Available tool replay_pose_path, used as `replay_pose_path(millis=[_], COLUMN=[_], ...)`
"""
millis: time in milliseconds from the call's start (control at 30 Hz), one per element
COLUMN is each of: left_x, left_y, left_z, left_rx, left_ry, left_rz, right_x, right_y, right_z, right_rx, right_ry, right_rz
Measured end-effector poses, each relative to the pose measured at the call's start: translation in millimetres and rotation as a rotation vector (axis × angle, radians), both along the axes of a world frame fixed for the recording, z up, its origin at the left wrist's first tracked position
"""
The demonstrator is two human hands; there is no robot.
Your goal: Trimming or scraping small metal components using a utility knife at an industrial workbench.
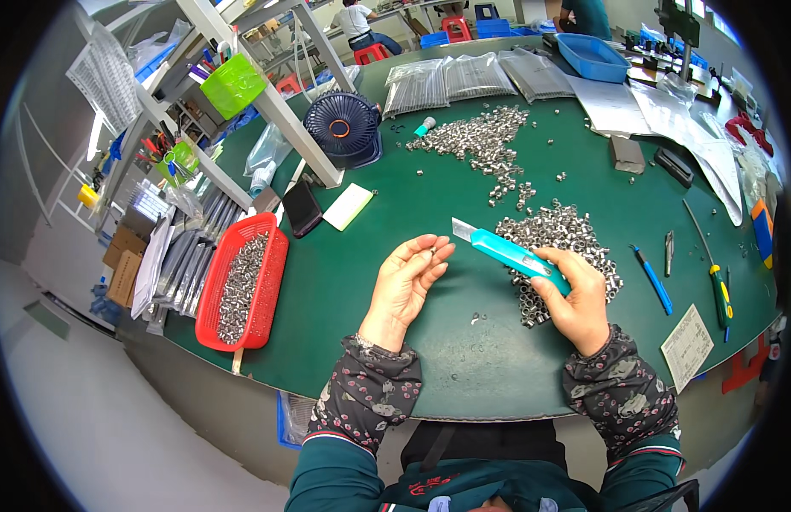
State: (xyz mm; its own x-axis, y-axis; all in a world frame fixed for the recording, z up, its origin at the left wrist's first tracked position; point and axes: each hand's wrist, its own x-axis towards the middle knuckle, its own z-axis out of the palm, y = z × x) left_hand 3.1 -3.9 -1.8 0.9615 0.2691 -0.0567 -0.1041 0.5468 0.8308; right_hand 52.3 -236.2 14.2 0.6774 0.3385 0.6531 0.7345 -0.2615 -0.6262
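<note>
My right hand [577, 299] is closed around a teal utility knife [512, 255], its blade extended and pointing up and left toward my other hand. My left hand [406, 280] is raised over the green table, thumb and fingertips pinched on a small metal ring [433, 250], mostly hidden by the fingers. Under and beside the knife lies a dense pile of small metal rings [575, 230]. Farther back spreads a second, looser heap of metal rings [476, 141]. Tiny scraps [476, 319] lie on the table between my forearms.
To the left stands a red basket [272, 294] of metal parts, near a dark phone [302, 208], a notepad [348, 206] and a fan [342, 126]. At right lie a blue pen-like tool [652, 280], a screwdriver [721, 295] and a paper card [687, 348]. A blue tray [592, 58] sits behind.
</note>
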Motion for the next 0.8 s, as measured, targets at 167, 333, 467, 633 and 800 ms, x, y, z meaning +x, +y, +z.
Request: replay_pose_path(millis=[167, 333, 467, 633, 800], left_x=[-0.5, -0.4, -1.6, -0.9, -1.1], left_y=[5.3, 4.2, 0.7, 0.3, -2.1], left_z=[-5.5, -5.5, -1.0, -1.6, 0.0], left_rx=[0.02, -0.006, 0.006, 0.051, 0.131], left_ry=[-0.036, -0.008, 0.023, 0.01, 0.04], left_rz=[-0.032, -0.017, 0.005, -0.015, 0.025], right_x=[0.2, -1.5, -1.8, 0.0, -0.7], right_y=[1.1, 0.2, 0.5, -0.3, -1.5], right_z=[-1.1, 0.6, -1.1, -4.6, -0.6], right_rx=[0.011, -0.032, -0.06, -0.072, -0.101], right_ry=[-0.013, 0.037, 0.05, 0.148, 0.256], right_rz=[0.001, 0.032, 0.037, 0.129, 0.157])
